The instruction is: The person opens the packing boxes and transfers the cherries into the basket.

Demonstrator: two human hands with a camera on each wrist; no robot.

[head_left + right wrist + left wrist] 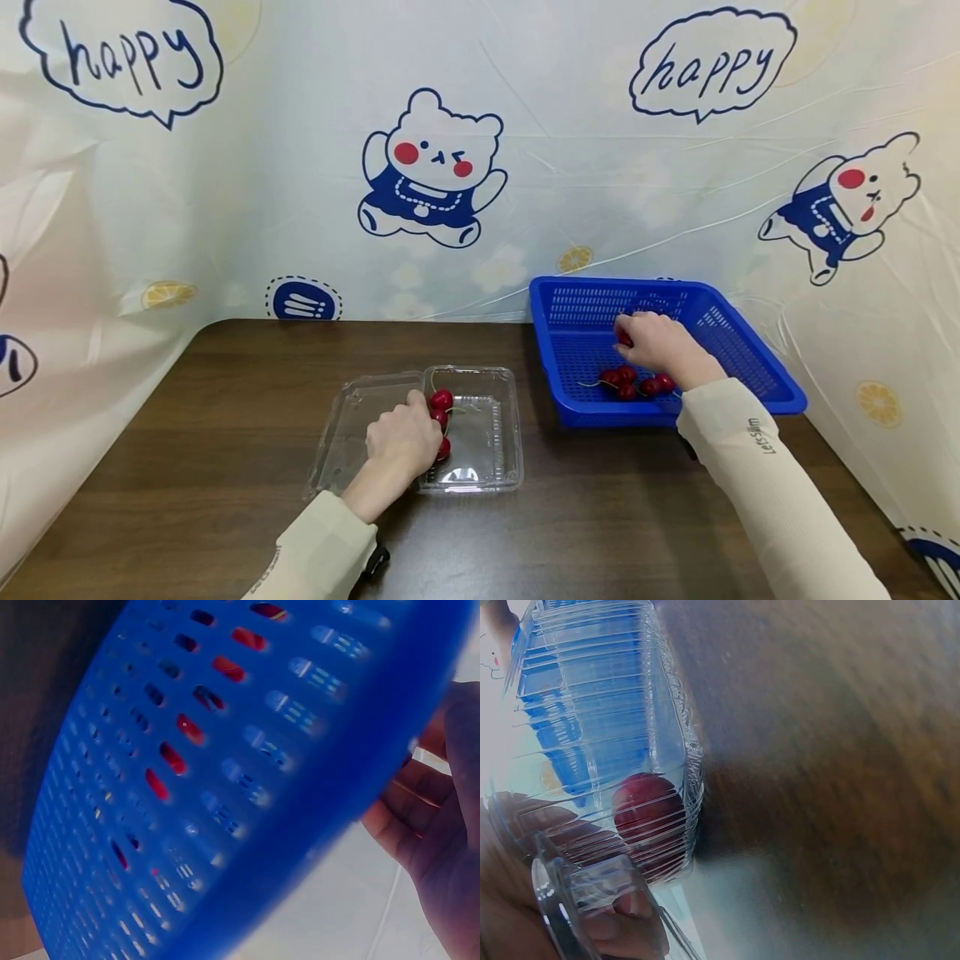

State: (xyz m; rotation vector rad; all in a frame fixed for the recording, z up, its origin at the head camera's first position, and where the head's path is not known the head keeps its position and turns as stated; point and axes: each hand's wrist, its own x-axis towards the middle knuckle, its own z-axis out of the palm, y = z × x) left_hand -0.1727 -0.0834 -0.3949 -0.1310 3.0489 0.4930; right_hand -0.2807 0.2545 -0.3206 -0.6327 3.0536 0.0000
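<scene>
My left hand (405, 435) grips the hinge side of a clear plastic clamshell box (507, 442), whose lid (345, 433) lies folded back to the left. Fingers (615, 930) show around the clear edge in the left wrist view. Several dark red cherries (442, 400) with stems sit in the box beside that hand. Over the blue plastic basket (558, 367), my right hand (663, 343) pinches a cherry (624, 337) between thumb and fingers. Below it, more cherries (626, 383) lie in a cluster on the basket floor. The basket wall hides part of the right hand's work in the right wrist view.
Both containers stand on a dark brown wooden table (225, 417). A pale printed sheet (300, 167) with bears and lettering hangs behind and along the sides. The basket's raised rim (765, 358) stands around its cherries, close to the back sheet.
</scene>
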